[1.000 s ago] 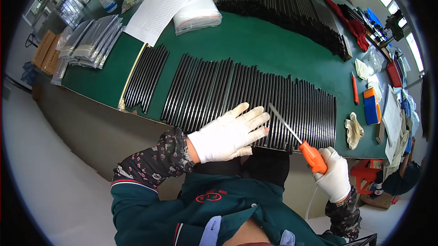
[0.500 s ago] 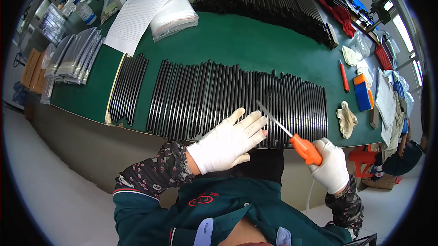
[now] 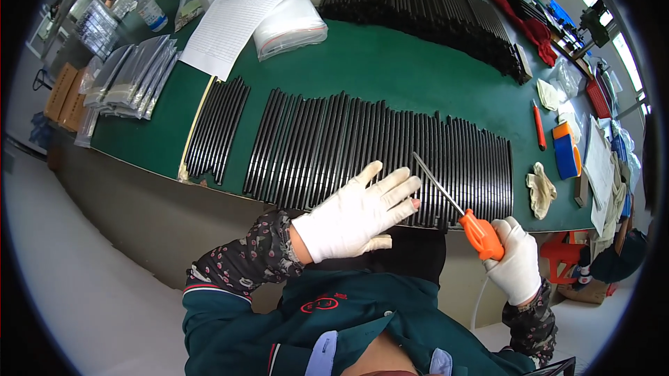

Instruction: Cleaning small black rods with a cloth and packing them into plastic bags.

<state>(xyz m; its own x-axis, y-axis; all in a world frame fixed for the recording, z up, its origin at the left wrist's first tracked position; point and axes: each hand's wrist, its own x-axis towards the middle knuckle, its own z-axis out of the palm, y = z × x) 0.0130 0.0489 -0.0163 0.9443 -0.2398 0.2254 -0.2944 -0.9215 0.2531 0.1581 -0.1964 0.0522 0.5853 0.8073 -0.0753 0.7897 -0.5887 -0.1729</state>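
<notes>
A long row of black rods [image 3: 334, 142] lies side by side on the green table, near its front edge. My left hand [image 3: 355, 219], in a white glove, rests palm down over the near ends of the rods, fingers stretched out and holding nothing. My right hand [image 3: 517, 261], also gloved, is closed round an orange-handled tool [image 3: 482, 234] with a long thin metal shaft. Its shaft slants away to the left above the rods, past my left fingertips; I cannot tell whether the tip touches them. A thin white cord [image 3: 478, 304] hangs below my right hand.
A smaller group of rods [image 3: 217, 128] lies to the left, a big pile [image 3: 425, 17] at the back. Plastic bags [image 3: 289, 31] and a paper sheet [image 3: 233, 31] lie back left. At right are a red-handled tool [image 3: 539, 126], tape roll [image 3: 566, 153] and loose glove [image 3: 541, 191].
The whole view has shifted, so the table and rods appear farther right. My left hand stays over the rods; my right hand keeps the orange-handled tool, its shaft still above them.
</notes>
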